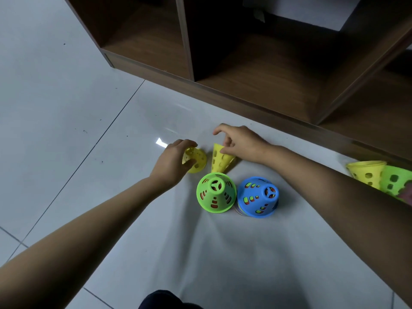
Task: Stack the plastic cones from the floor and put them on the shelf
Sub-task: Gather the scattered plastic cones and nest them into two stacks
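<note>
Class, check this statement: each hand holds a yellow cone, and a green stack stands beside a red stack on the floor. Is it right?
No. The head view shows that beside the green stack stands a blue stack, not a red one. The rest is correct.

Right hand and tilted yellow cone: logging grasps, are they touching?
Touching. Head view shows the right hand pinching the tilted yellow cone at its upper edge between thumb and fingers.

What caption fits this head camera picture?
Left hand grips one yellow cone, right hand pinches second yellow cone, beside green stack and blue stack.
</note>
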